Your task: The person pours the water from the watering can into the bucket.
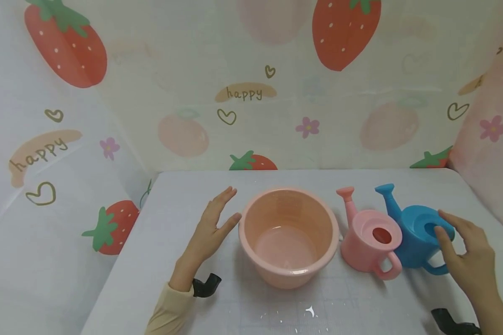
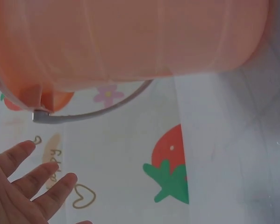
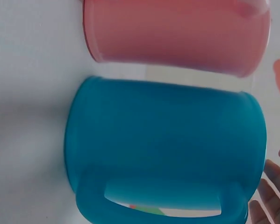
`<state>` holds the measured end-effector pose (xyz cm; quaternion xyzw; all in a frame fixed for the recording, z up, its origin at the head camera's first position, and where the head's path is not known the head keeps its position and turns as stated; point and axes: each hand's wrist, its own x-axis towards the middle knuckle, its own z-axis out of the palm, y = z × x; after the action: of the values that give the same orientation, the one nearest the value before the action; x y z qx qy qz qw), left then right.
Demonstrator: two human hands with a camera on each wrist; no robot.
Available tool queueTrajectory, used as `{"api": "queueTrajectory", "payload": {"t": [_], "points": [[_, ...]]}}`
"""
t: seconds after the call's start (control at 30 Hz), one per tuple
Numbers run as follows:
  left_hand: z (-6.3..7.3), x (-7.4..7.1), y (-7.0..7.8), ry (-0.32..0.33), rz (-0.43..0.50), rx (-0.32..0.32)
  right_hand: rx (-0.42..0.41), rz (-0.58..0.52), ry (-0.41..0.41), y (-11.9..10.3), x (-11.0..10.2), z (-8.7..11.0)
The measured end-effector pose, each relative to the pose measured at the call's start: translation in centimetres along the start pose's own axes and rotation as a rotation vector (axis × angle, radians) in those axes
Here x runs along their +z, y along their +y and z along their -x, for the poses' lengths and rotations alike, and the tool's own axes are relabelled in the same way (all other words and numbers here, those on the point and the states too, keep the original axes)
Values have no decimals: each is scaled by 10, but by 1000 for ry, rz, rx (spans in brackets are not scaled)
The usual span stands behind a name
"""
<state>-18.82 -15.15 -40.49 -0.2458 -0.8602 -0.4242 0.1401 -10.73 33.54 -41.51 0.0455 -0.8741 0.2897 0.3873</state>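
My left hand (image 1: 211,228) is held just left of a peach-pink plastic bucket (image 1: 285,279), fingers straight and thumb near the rim. It holds nothing. In the left wrist view, its spread fingers show below the bucket's wall (image 2: 144,37) and a thin curved bail handle (image 2: 95,114). Over at the right, my right hand (image 1: 469,256) is at the top of a blue watering can (image 1: 415,251), thumb and fingers extended by its rim. The right wrist view shows those fingers (image 3: 273,191) beside the can's top edge, its loop handle (image 3: 154,217) ungripped.
A pink watering can (image 1: 356,256) stands between the bucket and the blue can, spout toward the back. Water drops (image 1: 310,311) dot the white table (image 1: 251,302) in front. Strawberry-printed sheets (image 1: 251,130) rise behind and at both sides. Black curved pieces (image 1: 207,285) sit at the wrists.
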Motion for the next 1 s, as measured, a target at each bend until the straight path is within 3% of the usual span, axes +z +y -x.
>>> {"api": "queueTrajectory", "payload": {"t": [0.6,1.0], "points": [[5,12,17,-117,31,-31,17,-27,-6,-15,7,19],[7,17,21,-159,36,-31,35,-52,-17,-27,13,32]]}}
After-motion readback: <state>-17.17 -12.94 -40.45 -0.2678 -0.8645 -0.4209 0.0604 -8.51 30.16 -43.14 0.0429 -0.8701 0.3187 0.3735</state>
